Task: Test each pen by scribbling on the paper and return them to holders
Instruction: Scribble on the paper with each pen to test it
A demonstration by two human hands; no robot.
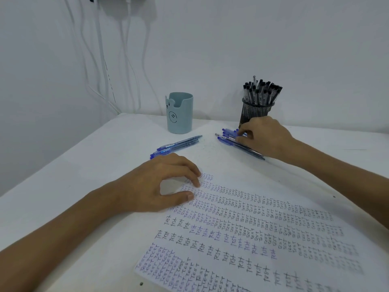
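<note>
Head view: rests right hand (265,138) on loose blue pens (228,137) just before mesh holder (255,111), fingertips curled onto the pile; pinch or mere touch, cannot tell. Pins paper (252,228) with left hand (160,184), fingers bent, holding nothing. Lie slantwise, far-left to near-right, directly under right fingertips.

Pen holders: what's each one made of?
Blue-grey holder: looks like matte moulded plastic, possibly silicone; smooth opaque wall, printed face. Black holder: looks like painted metal mesh; see-through grid wall under a solid rim.
</note>
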